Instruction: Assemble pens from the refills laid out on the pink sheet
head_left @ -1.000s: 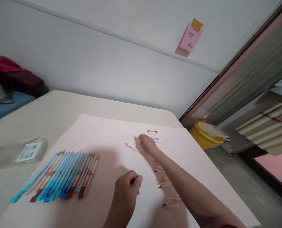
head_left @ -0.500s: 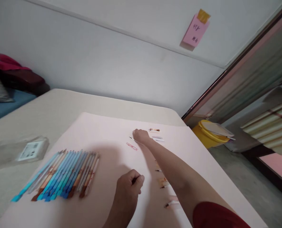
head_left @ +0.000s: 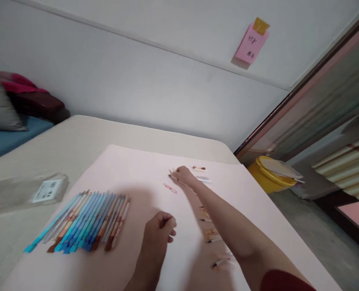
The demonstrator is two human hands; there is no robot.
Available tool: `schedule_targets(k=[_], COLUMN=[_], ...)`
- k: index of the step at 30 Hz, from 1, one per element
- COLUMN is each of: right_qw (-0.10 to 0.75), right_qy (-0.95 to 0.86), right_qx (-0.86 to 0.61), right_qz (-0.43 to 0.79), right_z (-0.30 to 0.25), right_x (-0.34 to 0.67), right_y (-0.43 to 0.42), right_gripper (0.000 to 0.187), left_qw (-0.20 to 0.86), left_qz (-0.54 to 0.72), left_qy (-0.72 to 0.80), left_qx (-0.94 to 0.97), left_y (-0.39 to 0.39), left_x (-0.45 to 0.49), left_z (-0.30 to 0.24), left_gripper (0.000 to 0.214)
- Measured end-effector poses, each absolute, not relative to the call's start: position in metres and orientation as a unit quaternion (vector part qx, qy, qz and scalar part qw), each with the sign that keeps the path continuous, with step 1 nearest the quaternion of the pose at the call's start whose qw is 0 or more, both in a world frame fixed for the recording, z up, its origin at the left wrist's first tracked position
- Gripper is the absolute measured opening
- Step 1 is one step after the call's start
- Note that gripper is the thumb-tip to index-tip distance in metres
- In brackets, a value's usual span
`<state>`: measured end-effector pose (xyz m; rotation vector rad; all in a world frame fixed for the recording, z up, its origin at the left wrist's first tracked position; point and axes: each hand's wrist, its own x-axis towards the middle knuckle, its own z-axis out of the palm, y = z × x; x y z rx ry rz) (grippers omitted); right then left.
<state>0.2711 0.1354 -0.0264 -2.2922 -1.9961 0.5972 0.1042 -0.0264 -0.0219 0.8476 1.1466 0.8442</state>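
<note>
Watching the sleeve (head_left: 284, 281): red, low and close; if it sags, I'd fear a sideways sweep through what lies under it.
Near parts (head_left: 220, 262): slim, askew, one dark tip showing; loose, and probably quick to roll if knocked.
Left hand (head_left: 159, 232): loosely curled over the sheet (head_left: 143, 169), nothing showing in it; can't tell if the fingertips meet. A careless swing left could plough into the pens.
Right arm (head_left: 236, 230): slung across the view of the row, a real hazard should the elbow drop.
Row (head_left: 206, 220): partly hidden by that arm, so a shifted piece might go unnoticed.
Pens (head_left: 90, 220): blues, browns, greys, packed side by side; one bump and the whole rank may fan out.
Bag (head_left: 15, 192): see-through, on the table (head_left: 76, 161) at far left; little threat there.
Pink part (head_left: 170, 188): alone, just this side of the rod; a dragging wrist could catch it.
Rod (head_left: 173, 178): at the right hand's fingers, dark tip pointing left; a slack hold would let it skid.
Right hand (head_left: 183, 174): fingers drawn in; gripping or merely touching, can't tell.
Far pen (head_left: 199, 168): just beyond; an overreach may nudge it.
</note>
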Motion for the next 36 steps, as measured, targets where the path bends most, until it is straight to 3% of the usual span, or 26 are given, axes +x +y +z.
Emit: schedule_targets(k=[5,7,9,15,22,26,29,33,36], right_qw=[0.114,0.164,0.187,0.148,0.258,0.177,0.111,0.039,0.008], right_qy=[-0.7,-0.711,-0.717,-0.729,-0.625,-0.66,-0.688,-0.683,-0.676], right_qx=[-0.617,-0.555,-0.562,-0.614,-0.546,-0.648,-0.679,-0.724,-0.735], right_qz=[0.341,0.399,0.368,0.265,0.494,0.336,0.231,0.082,0.043], right_z=[-0.029,-0.031,-0.029,-0.005,-0.019,-0.048,-0.059,-0.051,-0.042], right_x=[0.252,0.242,0.232,0.218,0.238,0.24,0.235,0.247,0.266], right_y=[0.066,0.042,0.026,0.009,0.015,0.022,0.026,0.052,0.086], right_gripper=[0.016,0.01,0.01,0.01,0.015,0.025,0.022,0.024,0.023], left_qw=[0.713,0.712,0.71,0.72,0.701,0.714,0.72,0.725,0.715], left_qz=[0.482,0.493,0.502,0.494,0.506,0.527,0.537,0.529,0.54], left_qy=[0.501,0.494,0.486,0.479,0.5,0.458,0.436,0.438,0.44], left_qx=[0.093,0.08,0.089,0.088,0.049,0.055,0.058,0.056,0.059], left_y=[-0.017,-0.015,-0.013,-0.011,-0.008,-0.006,-0.007,-0.011,-0.01], left_x=[0.103,0.105,0.106,0.101,0.092,0.087,0.085,0.084,0.083], left_z=[-0.032,-0.036,-0.038,-0.034,-0.028,-0.025,-0.022,-0.018,-0.016], left_gripper=[0.029,0.025,0.018,0.013,0.004,0.006,0.008,0.01,0.013])
